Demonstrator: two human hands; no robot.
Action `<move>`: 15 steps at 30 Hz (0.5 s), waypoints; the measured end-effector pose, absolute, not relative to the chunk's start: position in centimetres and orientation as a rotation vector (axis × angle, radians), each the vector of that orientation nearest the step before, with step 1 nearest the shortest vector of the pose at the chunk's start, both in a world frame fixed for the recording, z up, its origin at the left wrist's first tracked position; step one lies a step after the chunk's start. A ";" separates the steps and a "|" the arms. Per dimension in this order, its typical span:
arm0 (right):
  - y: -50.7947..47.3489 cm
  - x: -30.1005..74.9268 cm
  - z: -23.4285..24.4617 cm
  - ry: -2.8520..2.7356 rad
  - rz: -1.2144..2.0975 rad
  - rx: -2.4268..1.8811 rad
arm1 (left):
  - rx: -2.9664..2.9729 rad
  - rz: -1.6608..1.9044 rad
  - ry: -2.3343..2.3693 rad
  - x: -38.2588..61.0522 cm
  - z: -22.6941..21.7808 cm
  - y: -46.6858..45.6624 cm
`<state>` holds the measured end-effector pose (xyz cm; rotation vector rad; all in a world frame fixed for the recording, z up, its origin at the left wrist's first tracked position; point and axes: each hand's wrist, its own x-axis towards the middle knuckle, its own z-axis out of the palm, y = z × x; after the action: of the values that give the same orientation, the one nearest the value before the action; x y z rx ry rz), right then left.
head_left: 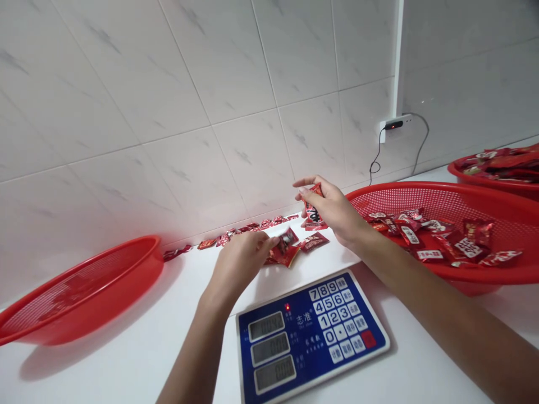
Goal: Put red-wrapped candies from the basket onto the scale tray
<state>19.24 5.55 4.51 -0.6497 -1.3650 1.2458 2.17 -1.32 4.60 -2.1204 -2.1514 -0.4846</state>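
My right hand (330,207) is raised above the white pan of a blue electronic scale (307,336). Between its thumb and fingers is a small red snack packet (314,209) with dark lettering. My left hand (242,258) is low over the pan, its fingers curled and partly hidden behind the hand. Its thumb and fingertips close on a red packet (287,240) that tilts up from the pan. Another red packet (314,241) lies flat on the pan beside it. The scale's displays are lit, their digits hard to read.
A red perforated basket (421,193) at the right holds several red packets. Behind it stands another red basket (458,168) with more packets. A red basket (138,252) sits at the left. Packets (227,237) line the tiled wall. A cable (374,165) hangs from a socket.
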 end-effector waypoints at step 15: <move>3.1 18.6 4.9 -1.334 1.426 -0.511 | -2.262 -1.055 -1.467 5.7 6.6 -5.3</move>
<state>18.63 3.06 4.87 -0.5113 -1.3335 1.4262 5.75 -5.31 6.56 -2.2619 -1.4670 -1.0547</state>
